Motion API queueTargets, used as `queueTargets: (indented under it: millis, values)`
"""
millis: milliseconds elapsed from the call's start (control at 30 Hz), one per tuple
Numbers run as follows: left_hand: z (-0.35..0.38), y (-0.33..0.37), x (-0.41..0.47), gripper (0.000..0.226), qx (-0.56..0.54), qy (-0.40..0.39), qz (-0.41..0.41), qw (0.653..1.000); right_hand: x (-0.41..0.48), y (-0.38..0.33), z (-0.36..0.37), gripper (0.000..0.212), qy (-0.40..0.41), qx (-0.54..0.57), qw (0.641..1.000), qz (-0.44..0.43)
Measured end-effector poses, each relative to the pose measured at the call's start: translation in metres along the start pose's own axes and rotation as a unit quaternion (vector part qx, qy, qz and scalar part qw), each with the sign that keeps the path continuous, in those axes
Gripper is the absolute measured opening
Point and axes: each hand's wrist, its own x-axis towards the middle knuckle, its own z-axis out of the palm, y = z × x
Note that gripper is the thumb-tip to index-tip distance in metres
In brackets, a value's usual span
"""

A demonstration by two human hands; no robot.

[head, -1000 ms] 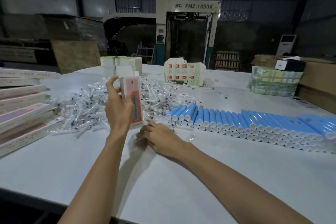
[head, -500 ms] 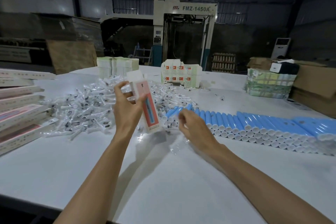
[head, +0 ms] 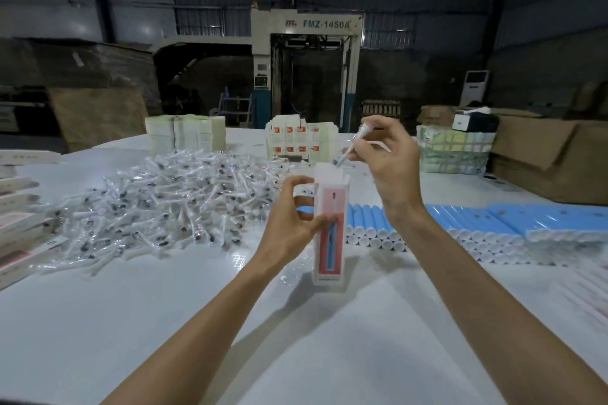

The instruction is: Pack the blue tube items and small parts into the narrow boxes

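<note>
My left hand (head: 289, 223) grips a narrow white box with a pink front (head: 330, 227), held upright with its top flap open, its base on the white table (head: 164, 322). Above the opening, my right hand (head: 390, 171) pinches a small wrapped part (head: 353, 145), tilted with its lower tip at the box mouth. A row of blue tubes with white caps (head: 460, 227) lies to the right behind the box. A big heap of the small clear-wrapped parts (head: 158, 200) covers the table to the left.
Flat narrow boxes (head: 19, 227) are stacked at the left edge. Stacks of folded cartons (head: 186, 135) and printed cartons (head: 299, 141) stand at the back. Wrapped bundles (head: 454, 154) and a brown cardboard box (head: 546, 158) sit at the right rear.
My right hand rose from the table by the tubes with a small part and brought it over the box. My left hand turned the box upright and set its base down.
</note>
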Motion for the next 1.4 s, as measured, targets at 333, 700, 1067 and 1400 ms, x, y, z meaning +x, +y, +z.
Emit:
queueTargets:
  millis: [333, 700, 1067, 1400]
  values:
    - [0.004, -0.018, -0.002, 0.066, -0.028, 0.017, -0.011, 0.999, -0.006, 0.021, 0.015, 0.027, -0.065, -0.203, 0.977, 0.001]
    - [0.008, -0.015, -0.006, 0.076, -0.029, 0.003, 0.024, 0.999, -0.009, 0.019, 0.021, 0.011, -0.175, -0.282, 0.943, 0.009]
    - [0.01, -0.017, -0.008, 0.077, -0.032, 0.011, 0.04, 0.999, -0.023, 0.029, 0.009, 0.01, -0.194, -0.305, 0.932, -0.011]
    - [0.009, -0.016, -0.01, 0.075, -0.052, 0.01, 0.037, 0.998, -0.069, 0.063, -0.023, 0.033, -0.134, -0.105, 0.982, 0.087]
